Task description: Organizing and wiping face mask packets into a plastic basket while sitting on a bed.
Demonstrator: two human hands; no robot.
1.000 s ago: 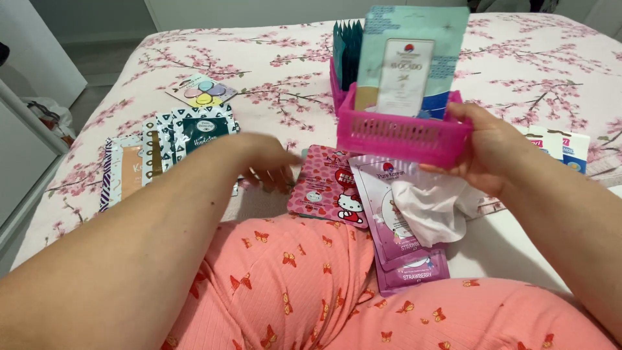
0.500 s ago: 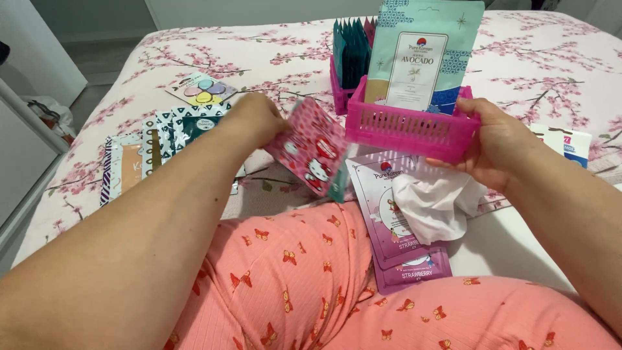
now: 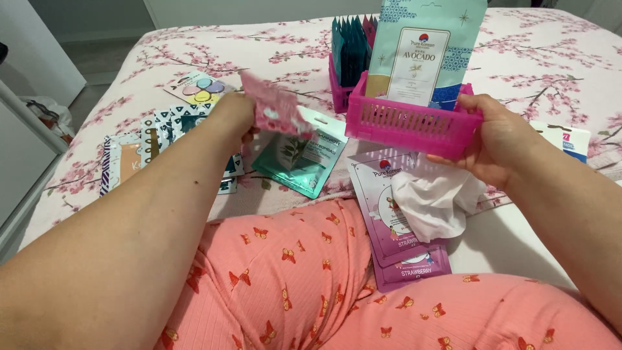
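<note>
My right hand [image 3: 495,139] grips the near right corner of a pink slatted plastic basket [image 3: 408,123], held above the bed. Tall flat sachets stand in it, a pale teal one [image 3: 427,48] in front. My left hand [image 3: 233,113] holds a pink patterned sachet [image 3: 275,110] lifted off the bed, blurred by motion, left of the basket. Below it a teal-green sachet [image 3: 298,159] lies flat. Purple sachets [image 3: 395,227] and a crumpled white cloth [image 3: 434,201] lie under the basket, beside my pink-trousered leg [image 3: 311,285].
A second pink basket [image 3: 338,87] with dark teal sachets stands behind the first. Several patterned sachets [image 3: 155,139] are fanned out at the left on the blossom-print bedspread [image 3: 162,52]. A pastel sachet [image 3: 201,87] lies further back. White furniture [image 3: 26,149] borders the bed's left edge.
My left hand picked the pink patterned sachet up off the bed and raised it leftward, uncovering the teal-green sachet. My right hand kept holding the basket, which rose slightly.
</note>
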